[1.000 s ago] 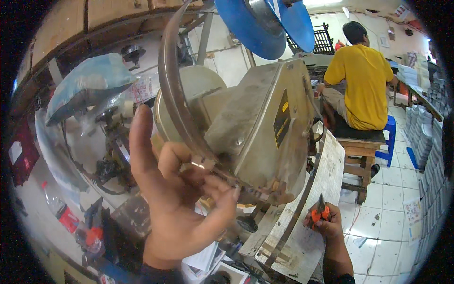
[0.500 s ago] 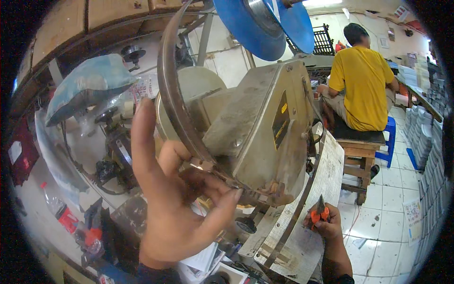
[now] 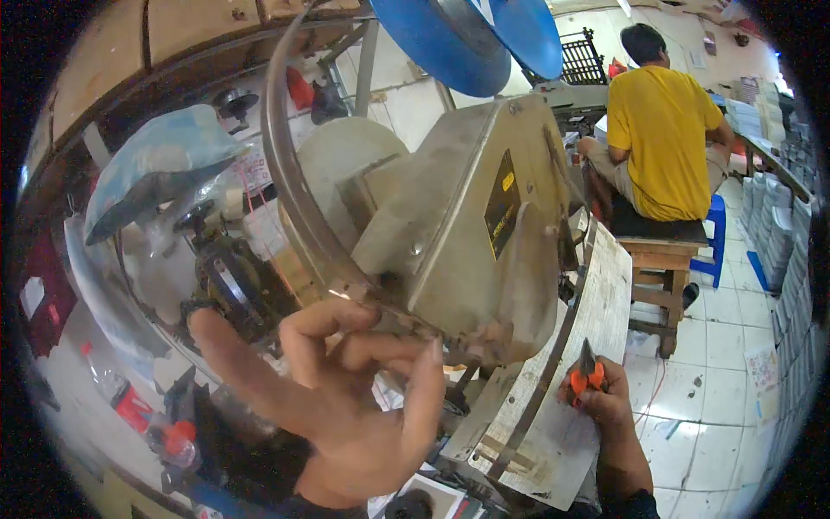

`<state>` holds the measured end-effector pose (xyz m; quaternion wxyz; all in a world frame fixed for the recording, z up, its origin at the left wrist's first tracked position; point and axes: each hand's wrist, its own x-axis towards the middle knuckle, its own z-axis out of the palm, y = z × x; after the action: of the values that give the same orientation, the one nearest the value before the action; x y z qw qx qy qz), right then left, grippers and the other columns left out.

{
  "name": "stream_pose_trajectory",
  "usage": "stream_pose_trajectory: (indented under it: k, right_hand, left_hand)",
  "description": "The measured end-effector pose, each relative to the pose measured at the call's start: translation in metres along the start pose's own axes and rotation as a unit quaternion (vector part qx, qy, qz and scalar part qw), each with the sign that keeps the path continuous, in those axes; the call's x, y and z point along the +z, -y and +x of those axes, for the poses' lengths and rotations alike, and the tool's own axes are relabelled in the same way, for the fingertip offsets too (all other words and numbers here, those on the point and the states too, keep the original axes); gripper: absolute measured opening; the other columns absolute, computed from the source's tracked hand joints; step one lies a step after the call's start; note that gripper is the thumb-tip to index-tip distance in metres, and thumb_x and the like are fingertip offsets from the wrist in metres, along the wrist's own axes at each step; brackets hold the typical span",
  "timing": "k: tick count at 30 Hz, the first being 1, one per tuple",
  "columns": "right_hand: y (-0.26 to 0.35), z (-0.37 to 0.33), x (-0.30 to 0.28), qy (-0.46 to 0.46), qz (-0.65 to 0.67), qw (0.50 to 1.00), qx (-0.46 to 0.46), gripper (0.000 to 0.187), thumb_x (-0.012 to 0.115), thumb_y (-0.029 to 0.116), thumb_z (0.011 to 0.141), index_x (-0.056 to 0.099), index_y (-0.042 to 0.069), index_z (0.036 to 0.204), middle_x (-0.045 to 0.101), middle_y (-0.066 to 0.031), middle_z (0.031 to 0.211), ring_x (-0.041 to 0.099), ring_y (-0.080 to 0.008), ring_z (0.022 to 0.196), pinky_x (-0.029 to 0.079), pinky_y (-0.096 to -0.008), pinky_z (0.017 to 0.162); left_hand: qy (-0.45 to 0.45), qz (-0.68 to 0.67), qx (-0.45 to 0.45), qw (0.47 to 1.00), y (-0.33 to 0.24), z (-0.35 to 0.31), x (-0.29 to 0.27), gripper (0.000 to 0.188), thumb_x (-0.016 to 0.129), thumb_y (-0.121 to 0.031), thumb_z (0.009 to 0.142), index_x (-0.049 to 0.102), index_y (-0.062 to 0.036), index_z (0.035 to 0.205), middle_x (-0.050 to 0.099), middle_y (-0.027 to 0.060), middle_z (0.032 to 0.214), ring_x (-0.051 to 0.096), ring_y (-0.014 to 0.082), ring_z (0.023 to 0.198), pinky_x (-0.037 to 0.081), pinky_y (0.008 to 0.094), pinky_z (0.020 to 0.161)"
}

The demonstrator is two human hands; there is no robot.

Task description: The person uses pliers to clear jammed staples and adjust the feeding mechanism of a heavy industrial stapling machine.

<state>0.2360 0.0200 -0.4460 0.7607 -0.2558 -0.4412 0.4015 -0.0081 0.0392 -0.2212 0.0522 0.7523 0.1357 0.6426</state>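
Observation:
My left hand point(image 3: 350, 415) is at the lower front of a grey metal machine head point(image 3: 445, 221), at the end of a curved metal guide point(image 3: 290, 164). Its thumb and bent fingers close in a pinch there, and what lies between them is hidden. The index finger sticks out to the left. Lower right, my right hand point(image 3: 612, 402) grips pliers point(image 3: 587, 378) with orange handles, their dark pointed jaws upward. It rests over the edge of a worn, pale work plate point(image 3: 553, 432) attached below the machine.
A blue spool point(image 3: 441, 43) hangs above the machine. At left are a stuffed plastic bag point(image 3: 160, 164) and a bottle with a red label point(image 3: 130, 406). A person in a yellow shirt point(image 3: 661, 147) sits on a wooden bench point(image 3: 661, 259), near stacked paper point(image 3: 769, 225).
My left index finger has swung down and outward to the left, while the thumb and other fingers stay at the machine. My right hand still holds the pliers, slightly higher in view.

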Motion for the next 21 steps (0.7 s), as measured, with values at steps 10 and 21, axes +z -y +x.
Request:
stream_pose_trajectory:
  k: [10,21]
  right_hand:
    - [0.053,-0.003,0.085,0.151,-0.162,0.975,0.017,0.032,0.07,0.023,0.089,0.059,-0.001,0.105,0.061,-0.0077,0.078,0.058,-0.0136,0.069,0.044,-0.0288,0.061]
    - [0.063,0.005,0.101,0.194,-0.229,0.954,0.005,0.028,0.07,0.022,0.089,0.058,0.002,0.106,0.058,-0.0066,0.074,0.055,-0.0135,0.063,0.043,-0.0304,0.056]
  left_hand:
    - [-0.038,0.029,-0.042,0.998,-0.011,0.003,0.008,0.124,0.069,0.012,0.072,-0.022,-0.0208,0.15,0.056,0.0129,0.096,0.06,0.0169,0.078,0.054,0.0284,0.064]
    - [-0.062,0.09,-0.024,0.994,-0.014,0.001,0.009,0.116,0.072,0.011,0.07,-0.006,-0.0144,0.154,0.059,0.0096,0.092,0.062,0.0177,0.077,0.054,0.0291,0.065]
